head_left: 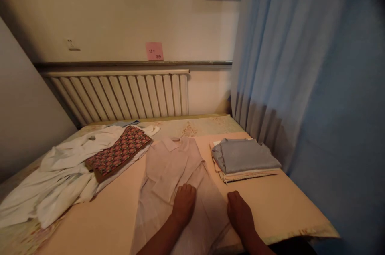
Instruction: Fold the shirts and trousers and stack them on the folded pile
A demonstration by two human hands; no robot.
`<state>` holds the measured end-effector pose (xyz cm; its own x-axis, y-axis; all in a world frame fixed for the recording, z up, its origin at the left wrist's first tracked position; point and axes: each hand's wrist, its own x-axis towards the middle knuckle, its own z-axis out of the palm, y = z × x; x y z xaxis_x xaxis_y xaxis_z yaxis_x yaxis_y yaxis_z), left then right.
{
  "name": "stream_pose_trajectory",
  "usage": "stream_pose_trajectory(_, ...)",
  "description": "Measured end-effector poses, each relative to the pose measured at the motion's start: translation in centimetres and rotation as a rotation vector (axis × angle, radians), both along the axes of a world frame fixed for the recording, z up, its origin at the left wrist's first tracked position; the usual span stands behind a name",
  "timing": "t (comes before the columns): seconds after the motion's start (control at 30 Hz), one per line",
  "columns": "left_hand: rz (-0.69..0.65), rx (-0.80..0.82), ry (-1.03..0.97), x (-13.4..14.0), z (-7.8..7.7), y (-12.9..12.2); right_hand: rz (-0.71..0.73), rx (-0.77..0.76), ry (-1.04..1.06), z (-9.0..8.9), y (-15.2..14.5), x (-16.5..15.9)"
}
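Note:
A pale pink collared shirt [168,166] lies spread before me, its collar toward the wall and its lower part running out of the bottom of the view. A sleeve is laid slantwise across its front. My left hand [184,203] is closed on the cloth in the middle of the shirt, by the sleeve's end. At the shirt's right side edge my right hand [240,213] is closed too, with the cloth at its fingers. The fingertips of both hands are largely hidden by their backs.
A folded grey garment [249,154] tops a stack at the right. Rumpled white clothes [63,166] lie at the left under a dark red patterned cloth [120,152]. Behind the bed stands a radiator [126,94]; a blue curtain [276,66] hangs along the right side.

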<state>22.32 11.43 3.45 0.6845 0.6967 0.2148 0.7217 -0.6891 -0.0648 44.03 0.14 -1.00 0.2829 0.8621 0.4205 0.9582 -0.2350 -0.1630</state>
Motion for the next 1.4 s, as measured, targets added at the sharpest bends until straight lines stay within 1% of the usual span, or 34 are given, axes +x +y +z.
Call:
stream_pose_trajectory(0.17,-0.001,-0.004,0.037,-0.1,-0.2,-0.1,-0.009,0.004,0.005,0.0,0.1,0.0)
stream_pose_trajectory(0.47,0.028,-0.028,0.030,-0.1,0.3,-0.4,-0.019,-0.007,0.020,-0.1,0.1,0.1)
stream_pose_trajectory(0.73,0.055,-0.073,-0.002,-0.4,-0.1,-0.5,-0.009,-0.001,0.023,-0.1,0.1,0.1)
stream_pose_trajectory(0.8,0.062,-0.087,-0.022,-0.5,-0.1,-0.7,0.001,0.007,0.016,-0.1,0.0,0.1)
stream_pose_trajectory(0.9,0.106,-0.106,-0.066,-1.2,0.1,-1.6,0.001,0.013,0.007,-0.2,0.0,0.1)
stream_pose_trajectory(0.97,0.150,-0.125,-0.116,-2.3,0.3,-2.5,-0.003,0.015,0.003,-0.2,-0.1,0.1)
stream_pose_trajectory(1.03,0.204,-0.158,-0.204,-4.1,0.4,-3.4,0.001,0.019,-0.004,-0.1,-0.2,0.1)
stream_pose_trajectory(1.1,0.270,-0.181,-0.310,-6.4,0.2,-4.2,0.008,0.025,-0.014,0.0,-0.4,0.1)
stream_pose_trajectory(1.2,0.374,-0.144,-0.401,-10.4,-0.6,-5.0,0.024,0.034,-0.018,0.1,-0.5,0.1)
stream_pose_trajectory(1.3,0.506,-0.074,-0.385,-14.3,-1.5,-5.8,0.038,0.042,-0.016,0.1,-0.6,0.1)
stream_pose_trajectory(1.4,0.622,-0.046,-0.317,-17.4,-2.1,-6.8,0.033,0.030,-0.018,0.1,-0.7,0.1)
